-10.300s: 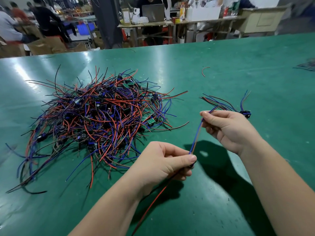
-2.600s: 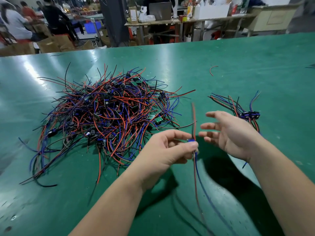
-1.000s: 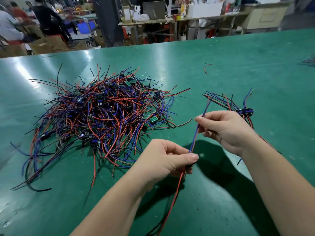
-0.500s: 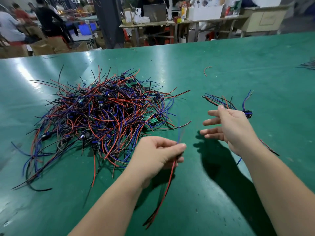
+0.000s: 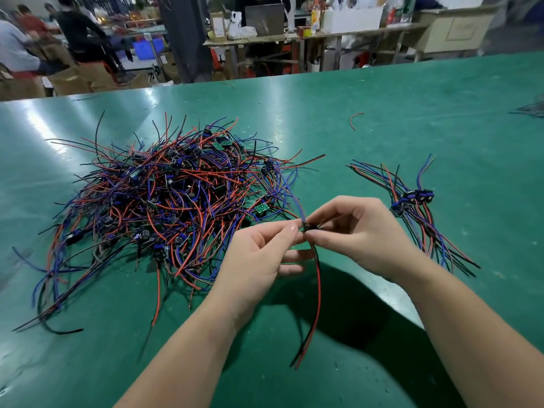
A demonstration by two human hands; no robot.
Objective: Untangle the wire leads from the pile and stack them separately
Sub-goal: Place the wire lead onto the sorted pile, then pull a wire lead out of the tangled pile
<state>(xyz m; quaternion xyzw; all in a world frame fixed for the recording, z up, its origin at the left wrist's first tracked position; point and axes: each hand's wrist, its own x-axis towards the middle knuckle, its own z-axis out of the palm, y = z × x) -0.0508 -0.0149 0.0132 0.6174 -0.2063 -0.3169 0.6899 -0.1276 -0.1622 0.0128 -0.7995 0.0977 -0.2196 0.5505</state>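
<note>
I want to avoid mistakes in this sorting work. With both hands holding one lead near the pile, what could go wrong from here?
The held lead has blue ends that rise beside the pile; they may snag on it. The left hand and right hand both pinch its small part, so a hard pull might strain the wires. The sorted stack lies just beyond the right wrist, which could brush and scatter it.

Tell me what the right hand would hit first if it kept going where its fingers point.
The right hand points left, so it would first meet the left hand, whose fingers pinch the same red and black wire lead. Beyond, depth unclear, lies the tangled red, blue and black wire pile.
</note>
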